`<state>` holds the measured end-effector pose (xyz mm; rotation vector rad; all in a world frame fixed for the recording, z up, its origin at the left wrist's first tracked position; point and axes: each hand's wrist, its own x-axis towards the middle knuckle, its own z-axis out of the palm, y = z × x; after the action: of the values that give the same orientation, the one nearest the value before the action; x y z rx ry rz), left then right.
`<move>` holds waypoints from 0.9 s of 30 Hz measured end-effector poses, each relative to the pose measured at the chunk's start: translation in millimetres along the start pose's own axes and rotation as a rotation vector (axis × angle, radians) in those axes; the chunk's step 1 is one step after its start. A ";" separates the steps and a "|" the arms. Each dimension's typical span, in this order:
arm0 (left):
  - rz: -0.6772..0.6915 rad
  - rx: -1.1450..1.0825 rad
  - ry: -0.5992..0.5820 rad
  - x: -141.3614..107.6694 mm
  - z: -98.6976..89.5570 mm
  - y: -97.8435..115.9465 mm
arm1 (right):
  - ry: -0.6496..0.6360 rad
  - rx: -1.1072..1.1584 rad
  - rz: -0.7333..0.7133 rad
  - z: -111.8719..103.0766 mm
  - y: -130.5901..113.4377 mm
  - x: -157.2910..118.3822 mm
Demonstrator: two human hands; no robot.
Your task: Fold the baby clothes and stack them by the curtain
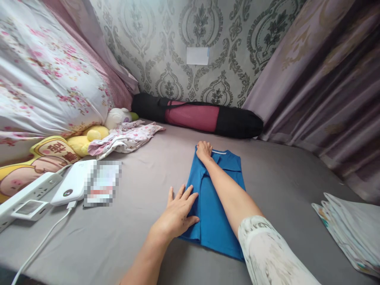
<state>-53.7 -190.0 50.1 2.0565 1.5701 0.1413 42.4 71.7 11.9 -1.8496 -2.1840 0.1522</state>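
A blue garment [218, 213] lies on the grey sheet with its sides folded inward and its collar, with a pale strip, at the far end. My left hand [179, 211] rests with spread fingers on the garment's left edge near its lower part. Reaching across the garment, my right hand [204, 150] has its fingers curled at the far left corner beside the collar. The right forearm hides part of the garment's middle and right side.
A black and pink long bag [192, 115] lies against the wall. At the left are plush toys, a crumpled printed cloth [127, 138], a white power bank [74, 183], a power strip [29, 198] and a blurred flat item. Folded cloths [353, 229] lie at right.
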 end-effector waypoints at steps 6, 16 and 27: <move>0.041 -0.020 0.089 -2.4 -0.9 1.5 | 0.010 0.017 -0.040 -9.7 3.2 -6.6; 0.052 -0.015 0.011 -1.7 5.6 -1.5 | -0.196 -0.057 -0.225 -5.7 -2.7 -41.4; 0.044 -0.022 0.027 -4.7 2.8 2.2 | -0.217 0.017 -0.205 -8.5 1.8 -40.9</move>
<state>-52.2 -195.7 49.8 2.0808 1.5330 0.2023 52.3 31.2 13.9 -1.6549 -2.4930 0.3428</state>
